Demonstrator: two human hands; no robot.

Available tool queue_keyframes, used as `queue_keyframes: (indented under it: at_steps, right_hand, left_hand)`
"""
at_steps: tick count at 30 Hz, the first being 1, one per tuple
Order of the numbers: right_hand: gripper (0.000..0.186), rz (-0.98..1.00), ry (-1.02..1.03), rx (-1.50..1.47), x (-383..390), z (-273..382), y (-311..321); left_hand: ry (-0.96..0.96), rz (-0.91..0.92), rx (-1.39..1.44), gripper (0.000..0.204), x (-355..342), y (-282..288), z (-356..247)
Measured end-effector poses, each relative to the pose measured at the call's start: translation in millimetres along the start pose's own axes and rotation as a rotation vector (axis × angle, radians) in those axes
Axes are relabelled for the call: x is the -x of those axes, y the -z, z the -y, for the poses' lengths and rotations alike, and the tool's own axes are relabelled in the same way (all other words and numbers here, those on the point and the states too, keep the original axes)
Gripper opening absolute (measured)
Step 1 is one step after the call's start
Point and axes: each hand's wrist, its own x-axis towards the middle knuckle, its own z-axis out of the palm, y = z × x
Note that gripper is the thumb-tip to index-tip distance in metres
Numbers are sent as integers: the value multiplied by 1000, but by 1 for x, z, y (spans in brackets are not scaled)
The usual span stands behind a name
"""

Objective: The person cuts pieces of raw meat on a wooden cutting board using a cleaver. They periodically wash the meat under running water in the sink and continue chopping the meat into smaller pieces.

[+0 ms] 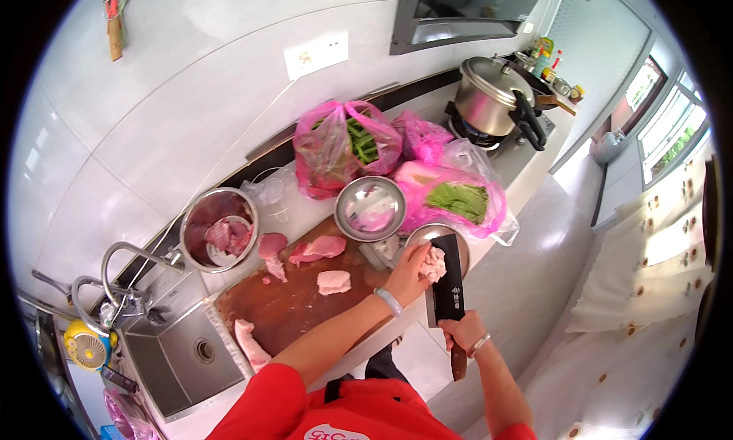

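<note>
We have chopped pale meat (434, 265) against the flat of a black cleaver (450, 273), above a round metal pan (432, 230) at the edge of the counter (304, 215). Our left hand (409, 275) presses beside the meat; we cannot tell how far its fingers close around it. Our right hand (464, 332) grips the cleaver's wooden handle. To the left, a brown cutting board (301, 318) carries a pale block of meat (334, 283) and other pieces. Behind stand a shiny bowl (353, 224) and pink bags of greens; farther left, a steel pot (198, 212) holds more meat, near the sink (172, 375).
</note>
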Motion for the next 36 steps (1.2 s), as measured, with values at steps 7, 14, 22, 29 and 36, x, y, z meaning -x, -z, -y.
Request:
queue_keyframes:
  at_steps: [7, 14, 22, 29, 36]
  right_hand:
    - [19, -297, -14, 115, -13, 6, 30]
    - [23, -247, 38, 0, -16, 4, 34]
    - [28, 58, 86, 157, 2, 10, -15]
    - [29, 219, 182, 481, -5, -5, -98]
    - [35, 290, 200, 680, 6, -12, -150]
  left_hand:
    - [-135, 51, -203, 44, -37, -18, 69]
    - [120, -53, -247, 19, -6, 88, 14]
    - [544, -346, -742, 24, 180, 239, 20]
    - [1225, -384, -673, 64, 319, 224, 6]
    - [1265, -375, -617, 46, 303, 187, 19]
